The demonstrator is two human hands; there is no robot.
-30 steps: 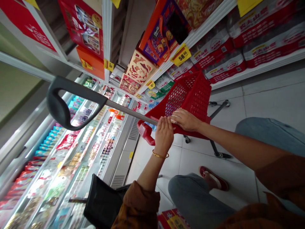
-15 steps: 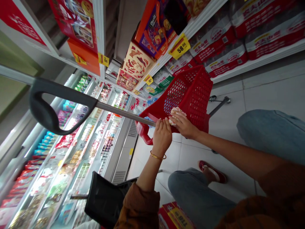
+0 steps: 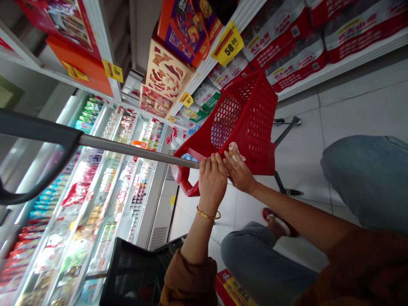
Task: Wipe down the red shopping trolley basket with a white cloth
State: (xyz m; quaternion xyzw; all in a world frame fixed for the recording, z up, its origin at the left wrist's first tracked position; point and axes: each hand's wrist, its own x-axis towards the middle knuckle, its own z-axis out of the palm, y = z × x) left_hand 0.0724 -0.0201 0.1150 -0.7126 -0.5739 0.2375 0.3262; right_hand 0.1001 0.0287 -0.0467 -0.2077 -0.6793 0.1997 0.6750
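The red plastic shopping basket is a wheeled one with mesh sides, standing tilted in front of my knees. My left hand, with a gold bracelet at the wrist, has its fingers closed over the basket's near rim, beside the lower end of the grey pull handle. Just right of it, my right hand presses a crumpled pink-and-white cloth against the basket's side below the rim. Most of the cloth is hidden under the fingers.
Shelves at upper right carry gift boxes and shrink-wrapped water bottles. A lit chiller lines the left. Near my left arm is a black basket. My knees are close below on the tiled floor.
My right hand and the cloth have shifted slightly left along the basket, closer to my left hand. The view has moved, so the basket and pull handle appear further left.
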